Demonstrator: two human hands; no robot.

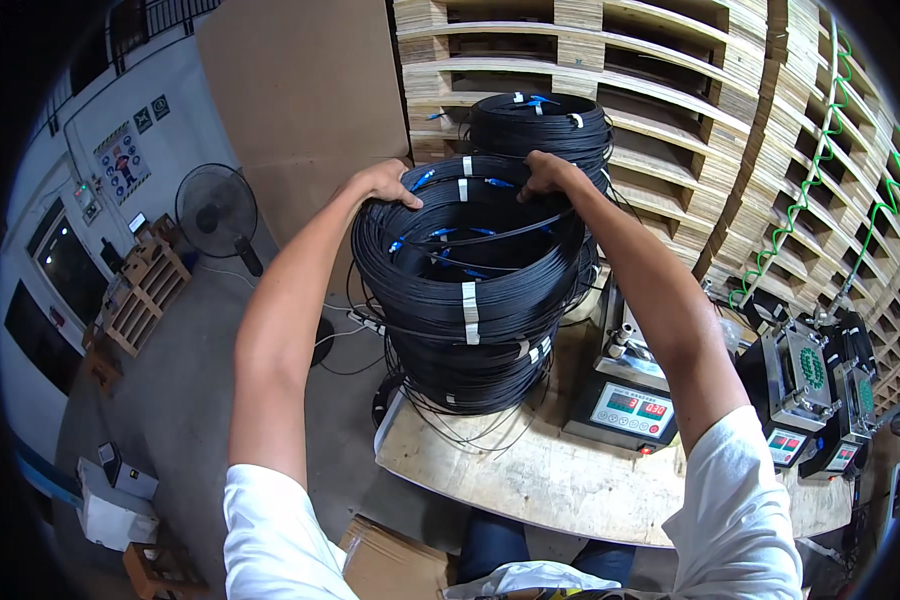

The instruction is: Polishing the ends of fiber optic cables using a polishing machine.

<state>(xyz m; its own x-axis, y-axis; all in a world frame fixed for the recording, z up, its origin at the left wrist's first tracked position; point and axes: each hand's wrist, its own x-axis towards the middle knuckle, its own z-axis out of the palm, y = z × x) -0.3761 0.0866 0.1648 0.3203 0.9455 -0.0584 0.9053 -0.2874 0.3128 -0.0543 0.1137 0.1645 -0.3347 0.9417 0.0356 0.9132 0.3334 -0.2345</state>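
Note:
A tall stack of black cable coils [410, 290] stands on the left end of the wooden table, bound with white ties. Blue connectors [500, 183] show inside its rim. My left hand [385, 184] grips the far left rim of the top coil, thumb on the inner side and most fingers hidden behind it. Opposite it, my right hand [550, 176] is closed on the far right rim, its fingers partly hidden. Just behind rises a second stack of black coils [540, 125], also with a blue connector on top.
On the wooden table [530, 480], a black machine with a lit display [630, 410] sits right of the coils, and similar machines [790, 385] stand farther right. Stacked wooden pallets [660, 60] rise behind. A fan [216, 212] stands left; a cardboard box [390, 565] lies below.

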